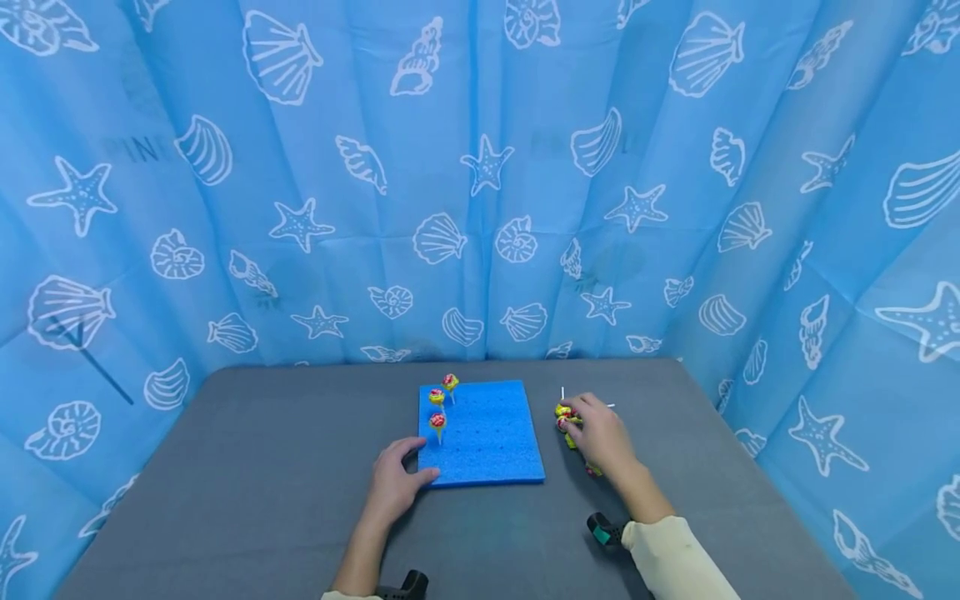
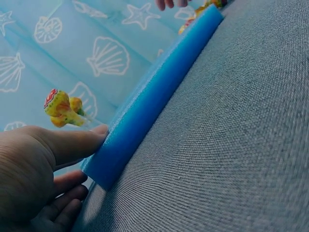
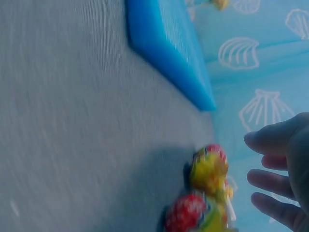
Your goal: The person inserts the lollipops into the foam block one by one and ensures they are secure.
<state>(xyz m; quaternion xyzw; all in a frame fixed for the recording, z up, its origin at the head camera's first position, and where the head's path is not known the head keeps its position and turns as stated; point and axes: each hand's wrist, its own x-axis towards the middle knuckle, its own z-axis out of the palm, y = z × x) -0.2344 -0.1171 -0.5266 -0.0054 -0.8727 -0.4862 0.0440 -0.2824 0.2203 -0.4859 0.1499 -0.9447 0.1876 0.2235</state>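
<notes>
Three lollipops in yellow-and-red wrappers stand upright along the left side of a blue foam board (image 1: 487,433); the nearest one (image 1: 438,422) leans slightly. My left hand (image 1: 393,479) holds the board's near left corner, with the thumb on the edge in the left wrist view and the fingers curled beside the side wall. To the right of the board, my right hand (image 1: 603,433) hovers over a group of loose lollipops (image 1: 564,412), partly covering them. In the right wrist view its fingers are spread apart, with lollipops (image 3: 209,169) on the cloth below.
A grey cloth-covered table (image 1: 285,458) carries everything. Behind it and along both sides hangs a blue curtain (image 1: 480,183) with white shell prints. Small holes dot the board's top. White sticks of the loose lollipops point toward the back and right.
</notes>
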